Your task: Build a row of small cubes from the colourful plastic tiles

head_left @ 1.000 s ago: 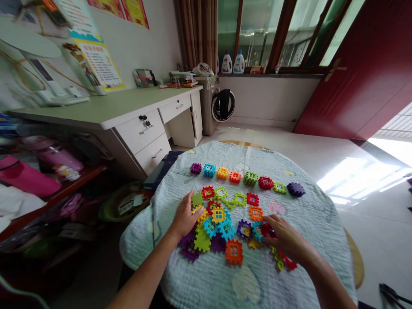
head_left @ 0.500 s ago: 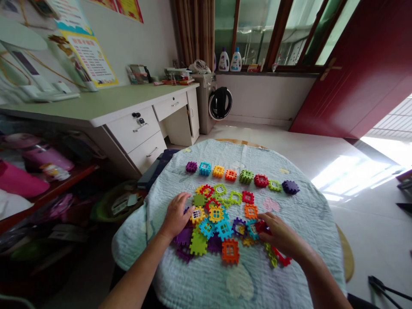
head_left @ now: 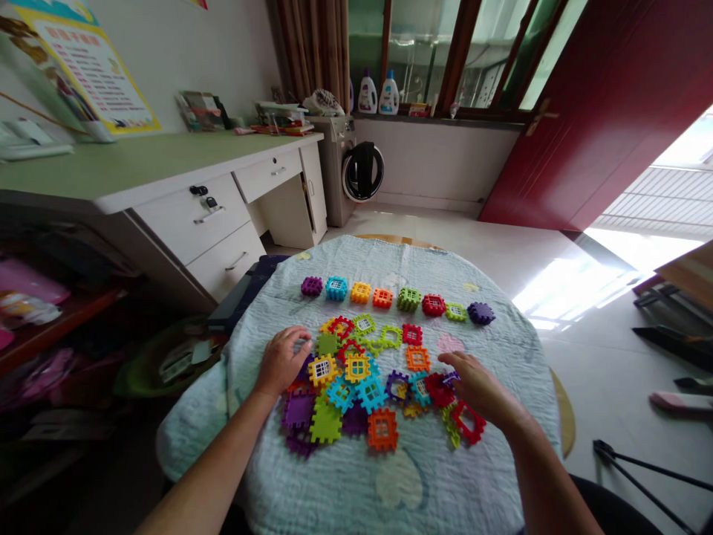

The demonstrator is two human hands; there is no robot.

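- Daylight came through the window [head_left: 423,56] beyond a silver washing machine [head_left: 333,174], its round door open; a red door [head_left: 590,96] stood to the right.
- Pale blue cloth [head_left: 462,475] covered the round surface [head_left: 564,420], whose wooden edge showed at the right.
- Across the far part ran a row of eight toothed stacks, from a purple stack [head_left: 311,287] at left to a dark purple stack [head_left: 480,313] at right.
- Nearer lay a loose pile of flat toothed pieces, with a yellow window piece [head_left: 357,368], a light-green plate [head_left: 325,420] and, at the near edge, an orange window piece [head_left: 382,429].
- The left hand [head_left: 283,360] was loosely open at the pile's left side, just above a purple plate [head_left: 298,409].
- The right hand [head_left: 473,383] curved over a small purple piece [head_left: 451,377] beside a red piece [head_left: 438,390]; whether it gripped anything could not be told.
- Near its wrist lay a red frame [head_left: 477,429].
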